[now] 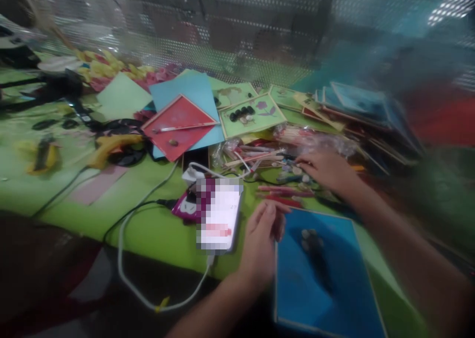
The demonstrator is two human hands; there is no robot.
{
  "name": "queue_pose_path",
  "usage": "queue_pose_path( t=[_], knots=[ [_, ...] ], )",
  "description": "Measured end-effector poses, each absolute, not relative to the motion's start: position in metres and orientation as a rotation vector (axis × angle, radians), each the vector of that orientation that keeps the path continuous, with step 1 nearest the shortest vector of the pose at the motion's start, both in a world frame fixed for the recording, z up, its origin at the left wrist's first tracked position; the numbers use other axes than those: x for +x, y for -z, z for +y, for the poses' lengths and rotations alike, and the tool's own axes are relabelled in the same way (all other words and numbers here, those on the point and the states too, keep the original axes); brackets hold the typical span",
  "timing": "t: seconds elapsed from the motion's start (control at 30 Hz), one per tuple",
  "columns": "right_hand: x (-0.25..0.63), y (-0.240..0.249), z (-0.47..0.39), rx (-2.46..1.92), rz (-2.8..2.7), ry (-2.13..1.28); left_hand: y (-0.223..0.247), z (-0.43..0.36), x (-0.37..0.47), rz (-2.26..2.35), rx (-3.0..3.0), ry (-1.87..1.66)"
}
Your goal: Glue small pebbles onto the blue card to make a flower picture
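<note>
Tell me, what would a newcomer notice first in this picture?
Probably the blue board at the near right, with the left hand at its corner. Beside that hand lies a phone on a white cable. Farther back, the right hand rests among small craft pieces.

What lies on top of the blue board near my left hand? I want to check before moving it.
On the blue board lie a few small grey stones above a dark blurred patch. The left hand touches its edge, hiding that corner.
</note>
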State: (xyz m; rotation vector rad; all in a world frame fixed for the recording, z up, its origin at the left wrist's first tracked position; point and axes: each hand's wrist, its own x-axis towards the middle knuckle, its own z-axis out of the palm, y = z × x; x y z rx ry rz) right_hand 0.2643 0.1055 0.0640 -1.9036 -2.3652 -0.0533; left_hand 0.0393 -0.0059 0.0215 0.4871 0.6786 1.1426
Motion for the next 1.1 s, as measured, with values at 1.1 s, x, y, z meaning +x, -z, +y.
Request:
queue_pose_path(
  t=[1.1],
  knots=[
    [0.391,-0.101,0.022,-2.448,-1.943,-0.246,-0.013,0.005,0.036,0.767,0.657,-1.188]
  ],
)
